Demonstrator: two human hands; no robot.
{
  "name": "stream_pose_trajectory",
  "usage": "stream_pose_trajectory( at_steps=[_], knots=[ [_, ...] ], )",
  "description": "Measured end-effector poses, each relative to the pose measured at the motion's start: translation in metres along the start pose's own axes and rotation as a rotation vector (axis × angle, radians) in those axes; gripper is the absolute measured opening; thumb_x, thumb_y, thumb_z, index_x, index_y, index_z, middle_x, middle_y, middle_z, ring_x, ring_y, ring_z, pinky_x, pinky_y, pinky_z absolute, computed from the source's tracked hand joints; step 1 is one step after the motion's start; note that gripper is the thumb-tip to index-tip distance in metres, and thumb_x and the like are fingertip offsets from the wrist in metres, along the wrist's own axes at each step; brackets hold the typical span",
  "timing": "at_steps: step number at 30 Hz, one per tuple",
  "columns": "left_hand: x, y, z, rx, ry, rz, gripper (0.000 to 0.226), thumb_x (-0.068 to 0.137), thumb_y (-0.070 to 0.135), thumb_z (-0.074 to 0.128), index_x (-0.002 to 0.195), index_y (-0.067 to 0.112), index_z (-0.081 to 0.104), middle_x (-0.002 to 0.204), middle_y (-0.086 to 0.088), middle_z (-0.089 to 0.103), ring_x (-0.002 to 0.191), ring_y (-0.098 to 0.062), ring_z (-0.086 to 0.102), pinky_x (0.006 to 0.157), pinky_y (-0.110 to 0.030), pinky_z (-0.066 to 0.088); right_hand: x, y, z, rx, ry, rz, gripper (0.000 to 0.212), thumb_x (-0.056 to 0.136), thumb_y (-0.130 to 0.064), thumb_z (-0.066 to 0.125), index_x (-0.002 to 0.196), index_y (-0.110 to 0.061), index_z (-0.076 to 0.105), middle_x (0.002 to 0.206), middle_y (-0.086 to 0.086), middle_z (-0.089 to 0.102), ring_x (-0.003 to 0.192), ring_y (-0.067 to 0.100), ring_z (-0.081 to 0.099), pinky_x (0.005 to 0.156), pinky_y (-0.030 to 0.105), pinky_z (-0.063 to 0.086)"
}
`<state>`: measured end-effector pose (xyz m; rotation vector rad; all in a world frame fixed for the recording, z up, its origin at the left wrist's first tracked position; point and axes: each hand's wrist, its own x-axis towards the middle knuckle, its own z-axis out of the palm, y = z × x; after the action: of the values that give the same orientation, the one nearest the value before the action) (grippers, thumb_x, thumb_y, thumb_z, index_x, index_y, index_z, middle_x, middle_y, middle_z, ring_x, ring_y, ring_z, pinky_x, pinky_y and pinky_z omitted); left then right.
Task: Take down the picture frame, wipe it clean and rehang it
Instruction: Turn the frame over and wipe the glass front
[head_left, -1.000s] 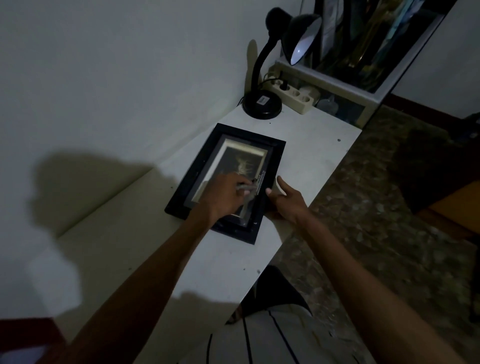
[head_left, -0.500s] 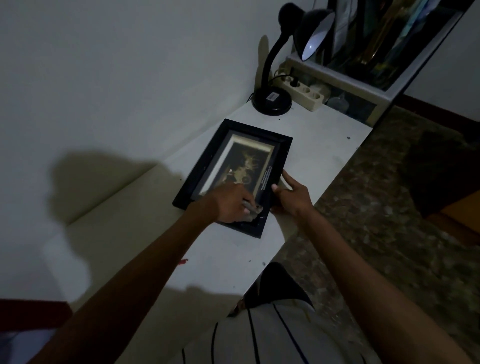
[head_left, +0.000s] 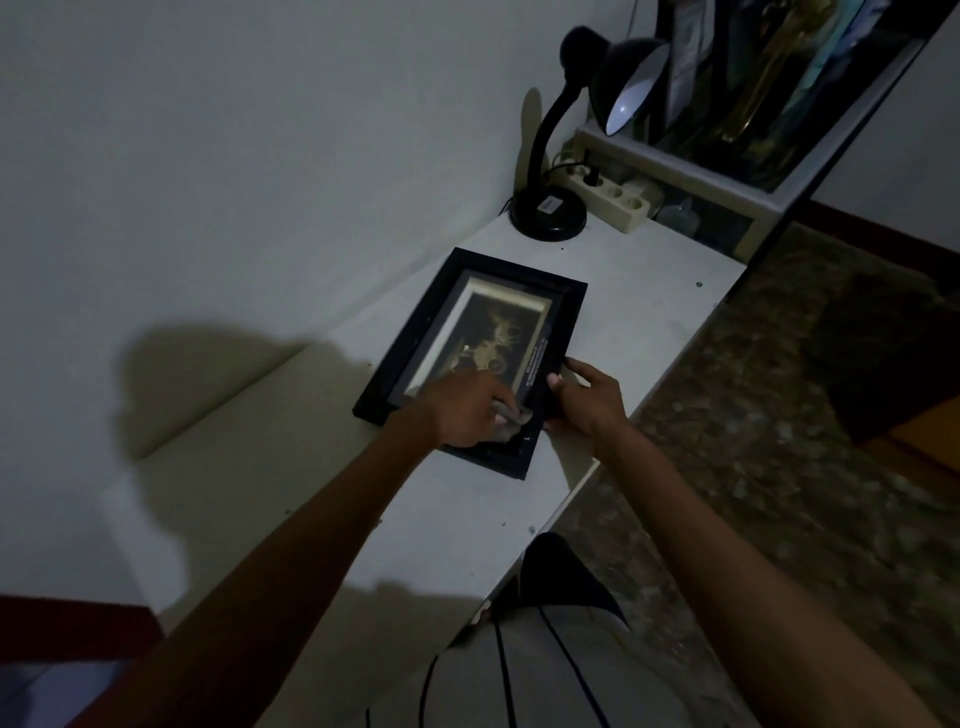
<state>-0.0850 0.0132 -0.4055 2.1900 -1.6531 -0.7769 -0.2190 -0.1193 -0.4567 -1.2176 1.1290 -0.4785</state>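
Observation:
A black picture frame (head_left: 431, 322) with a dark picture behind glass lies flat on the white table (head_left: 311, 519). My left hand (head_left: 465, 410) rests on the near end of the glass, its fingers curled around a small grey cloth (head_left: 511, 421). My right hand (head_left: 589, 397) grips the frame's right edge, thumb on top of the rim. The near right part of the frame is hidden under both hands.
A black desk lamp (head_left: 550, 208) stands at the table's far end beside a white power strip (head_left: 613, 195). A white-framed glass cabinet (head_left: 727, 171) stands beyond. The wall runs along the table's left side. Patterned floor (head_left: 753, 441) lies to the right.
My left hand with the cloth has slid from the middle of the glass toward the frame's near right corner. My right hand stays on the right edge.

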Motion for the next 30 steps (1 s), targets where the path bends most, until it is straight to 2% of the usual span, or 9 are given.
stream_pose_trajectory(
  at_steps=[5, 7, 10, 12, 15, 19, 22, 26, 30],
  knots=[
    [0.000, 0.009, -0.024, 0.204, -0.240, 0.055, 0.024, 0.087, 0.029, 0.070, 0.111, 0.025, 0.075, 0.112, 0.005, 0.070, 0.093, -0.011, 0.061, 0.069, -0.021, 0.045, -0.002, -0.003, -0.001, 0.019, -0.002, 0.035, 0.045, 0.092, -0.013, 0.069, 0.135, -0.018, 0.058, 0.123, 0.017, 0.065, 0.083, 0.028, 0.071, 0.064, 0.043, 0.063],
    [0.002, 0.010, -0.031, 0.205, -0.220, 0.057, 0.022, 0.090, 0.028, 0.067, 0.110, 0.025, 0.074, 0.113, 0.005, 0.069, 0.096, -0.013, 0.061, 0.072, -0.023, 0.048, -0.004, -0.004, -0.001, 0.035, -0.014, 0.037, 0.044, 0.093, -0.013, 0.069, 0.135, -0.018, 0.058, 0.119, 0.017, 0.066, 0.073, 0.024, 0.071, 0.054, 0.036, 0.061],
    [0.002, 0.008, -0.034, 0.163, -0.054, 0.009, 0.020, 0.091, 0.025, 0.066, 0.111, 0.025, 0.072, 0.118, 0.002, 0.066, 0.103, -0.017, 0.060, 0.088, -0.036, 0.050, -0.005, -0.005, 0.000, 0.039, -0.020, 0.045, 0.043, 0.093, -0.013, 0.069, 0.135, -0.018, 0.059, 0.113, 0.015, 0.066, 0.070, 0.021, 0.070, 0.051, 0.034, 0.060],
    [0.002, 0.010, -0.027, 0.139, -0.018, 0.008, 0.021, 0.092, 0.024, 0.066, 0.112, 0.025, 0.071, 0.119, 0.002, 0.064, 0.104, -0.016, 0.058, 0.083, -0.030, 0.048, -0.004, -0.004, 0.000, 0.039, -0.013, 0.041, 0.043, 0.093, -0.013, 0.069, 0.135, -0.018, 0.059, 0.114, 0.015, 0.067, 0.071, 0.021, 0.070, 0.053, 0.036, 0.061],
    [0.000, 0.014, -0.019, 0.169, -0.094, -0.006, 0.029, 0.086, 0.029, 0.074, 0.115, 0.026, 0.071, 0.117, 0.006, 0.063, 0.094, -0.009, 0.056, 0.070, -0.019, 0.042, -0.002, -0.001, 0.001, 0.029, 0.009, 0.024, 0.044, 0.092, -0.014, 0.069, 0.135, -0.019, 0.059, 0.115, 0.011, 0.066, 0.076, 0.020, 0.070, 0.059, 0.035, 0.062],
    [0.003, 0.020, -0.026, 0.363, -0.231, -0.044, 0.033, 0.083, 0.034, 0.075, 0.115, 0.030, 0.070, 0.119, 0.007, 0.065, 0.104, -0.012, 0.060, 0.073, -0.024, 0.043, -0.001, 0.003, 0.001, 0.024, 0.044, -0.003, 0.042, 0.092, -0.016, 0.070, 0.133, -0.019, 0.061, 0.090, -0.003, 0.067, 0.077, 0.012, 0.067, 0.064, 0.031, 0.061],
    [0.007, 0.021, -0.034, 0.427, -0.294, -0.025, 0.031, 0.084, 0.034, 0.072, 0.115, 0.031, 0.070, 0.119, 0.009, 0.064, 0.110, -0.014, 0.059, 0.074, -0.026, 0.042, -0.002, 0.004, 0.001, 0.050, 0.046, 0.015, 0.041, 0.092, -0.017, 0.070, 0.132, -0.019, 0.061, 0.109, 0.006, 0.068, 0.084, 0.019, 0.070, 0.070, 0.036, 0.062],
    [0.006, 0.016, -0.029, 0.273, -0.170, -0.003, 0.027, 0.090, 0.029, 0.067, 0.116, 0.026, 0.070, 0.125, 0.001, 0.060, 0.113, -0.021, 0.056, 0.091, -0.036, 0.049, -0.004, 0.008, 0.001, 0.030, 0.032, 0.028, 0.042, 0.093, -0.024, 0.069, 0.134, -0.015, 0.061, 0.120, 0.008, 0.066, 0.100, 0.025, 0.068, 0.072, 0.040, 0.063],
    [0.003, 0.015, -0.016, 0.156, -0.098, -0.042, 0.030, 0.088, 0.029, 0.070, 0.117, 0.022, 0.069, 0.121, -0.005, 0.063, 0.106, -0.023, 0.059, 0.091, -0.038, 0.051, -0.005, 0.011, 0.004, 0.028, -0.012, 0.062, 0.043, 0.094, -0.026, 0.068, 0.134, -0.014, 0.059, 0.130, 0.009, 0.060, 0.103, 0.034, 0.066, 0.064, 0.051, 0.062]
  ],
)
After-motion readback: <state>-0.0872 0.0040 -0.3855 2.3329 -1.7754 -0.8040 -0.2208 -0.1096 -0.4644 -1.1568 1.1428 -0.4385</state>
